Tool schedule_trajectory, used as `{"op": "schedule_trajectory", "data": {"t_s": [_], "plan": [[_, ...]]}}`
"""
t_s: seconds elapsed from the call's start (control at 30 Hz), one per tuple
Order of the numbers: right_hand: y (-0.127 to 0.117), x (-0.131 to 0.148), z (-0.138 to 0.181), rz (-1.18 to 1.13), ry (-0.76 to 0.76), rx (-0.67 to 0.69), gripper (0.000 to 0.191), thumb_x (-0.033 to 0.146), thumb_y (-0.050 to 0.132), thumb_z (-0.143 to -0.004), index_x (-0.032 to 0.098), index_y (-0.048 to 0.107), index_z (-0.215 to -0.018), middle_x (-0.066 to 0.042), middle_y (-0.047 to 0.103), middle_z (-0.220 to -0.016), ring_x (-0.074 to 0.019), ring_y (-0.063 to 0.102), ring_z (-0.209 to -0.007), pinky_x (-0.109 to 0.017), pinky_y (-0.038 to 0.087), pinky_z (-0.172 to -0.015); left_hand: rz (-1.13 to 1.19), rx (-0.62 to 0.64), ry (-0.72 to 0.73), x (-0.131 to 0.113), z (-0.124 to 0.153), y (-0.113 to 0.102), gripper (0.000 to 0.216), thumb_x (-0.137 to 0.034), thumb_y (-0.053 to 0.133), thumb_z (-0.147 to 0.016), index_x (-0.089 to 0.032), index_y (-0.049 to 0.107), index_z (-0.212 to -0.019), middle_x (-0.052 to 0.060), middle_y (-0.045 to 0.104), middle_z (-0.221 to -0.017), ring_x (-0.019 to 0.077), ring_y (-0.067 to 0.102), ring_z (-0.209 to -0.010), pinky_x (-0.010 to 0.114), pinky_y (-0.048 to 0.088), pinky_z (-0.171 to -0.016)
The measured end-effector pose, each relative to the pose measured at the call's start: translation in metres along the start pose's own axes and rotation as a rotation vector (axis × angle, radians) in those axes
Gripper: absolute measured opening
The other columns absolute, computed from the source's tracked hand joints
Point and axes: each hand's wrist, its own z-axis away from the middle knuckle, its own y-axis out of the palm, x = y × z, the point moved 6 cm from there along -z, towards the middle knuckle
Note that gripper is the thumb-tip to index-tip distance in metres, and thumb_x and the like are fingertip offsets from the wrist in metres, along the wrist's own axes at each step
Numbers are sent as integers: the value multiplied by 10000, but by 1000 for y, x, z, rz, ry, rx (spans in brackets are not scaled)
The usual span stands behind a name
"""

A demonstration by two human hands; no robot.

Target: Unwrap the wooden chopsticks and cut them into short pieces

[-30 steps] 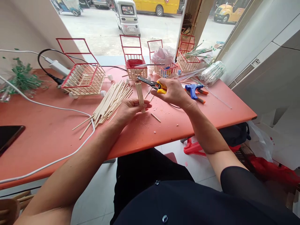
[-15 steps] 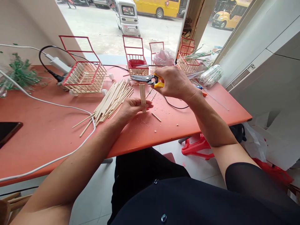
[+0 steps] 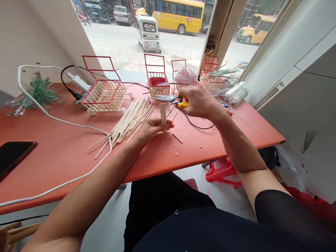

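My left hand is closed round a short bundle of wooden sticks, held upright with its lower end on the orange table. My right hand grips yellow-handled cutters, the blades pointing left just above the top of the bundle. A fanned pile of long wooden sticks lies just left of my left hand. One short cut stick lies on the table to the right of the bundle.
A large red-framed stick basket stands at the back left, with smaller ones behind the hands. A white cable and a black cable cross the table. A black phone lies at the left edge. Green scraps sit far left.
My right hand has carried the cutters left, from a little right of the bundle to just above its top. The left hand keeps the bundle upright in place. The view has shifted slightly.
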Motion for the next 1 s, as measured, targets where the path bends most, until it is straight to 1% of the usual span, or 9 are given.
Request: {"op": "schedule_trajectory", "data": {"t_s": [0.1,0.17,0.23,0.33,0.5,0.6,0.73,0.83,1.0], "plan": [[2,-9,3,-181,50,-97,399,593,719,-960,214,638,-869,-45,609,-801,-217,522,-821,-378,422,-802,-1,-7,0,2,-1,0,517,-561,1066,-591,-200,914,-929,166,893,-990,358,864,-1051,484,667,-1020],[16,-12,7,-407,71,-90,549,746,638,-968,199,671,-931,-43,631,-851,-203,543,-824,-361,431,-787,2,-7,14,4,-2,-1,506,-562,1062,-606,-203,917,-931,165,894,-990,352,865,-1042,477,665,-1017],[34,-13,12,-646,104,-62,644,821,613,-940,185,697,-1001,-39,630,-859,-196,558,-803,-351,441,-752,6,-6,36,5,-3,-1,498,-566,1055,-621,-207,921,-939,164,895,-990,348,866,-1020,478,666,-1002],[53,-8,18,-763,131,-83,557,742,716,-905,195,684,-1006,-45,670,-911,-205,603,-841,-352,478,-790,-2,-5,79,4,-3,-1,479,-581,1025,-672,-220,930,-971,162,897,-1006,355,862,-1000,493,671,-968],[61,7,27,-598,45,-122,320,537,712,-924,234,621,-969,-37,679,-887,-215,591,-799,-364,482,-784,-29,-1,115,-6,5,6,392,-602,989,-729,-260,938,-915,115,896,-977,344,833,-923,473,663,-874],[68,11,33,-574,30,-123,259,462,704,-902,261,541,-899,-36,661,-858,-220,562,-773,-368,488,-764,-66,14,103,-8,12,11,388,-635,971,-747,-262,928,-846,86,864,-870,304,782,-826,431,630,-817],[79,13,42,-563,-38,-164,174,274,682,-841,255,545,-946,-32,660,-879,-199,555,-759,-328,480,-716,-100,50,99,-4,18,19,473,-681,926,-784,-216,868,-721,71,756,-712,244,681,-724,363,567,-717],[83,15,47,-531,-83,-262,150,228,649,-863,244,508,-912,-8,610,-831,-163,517,-715,-285,444,-670,-113,75,100,-4,22,25,455,-636,923,-808,-186,873,-758,78,765,-754,237,674,-765,336,568,-725],[87,17,50,-534,-31,-312,136,232,636,-921,238,505,-885,3,582,-814,-148,506,-719,-267,435,-674,-75,126,62,-6,24,31,391,-562,930,-817,-173,885,-819,78,802,-800,253,705,-829,349,604,-814]]}}
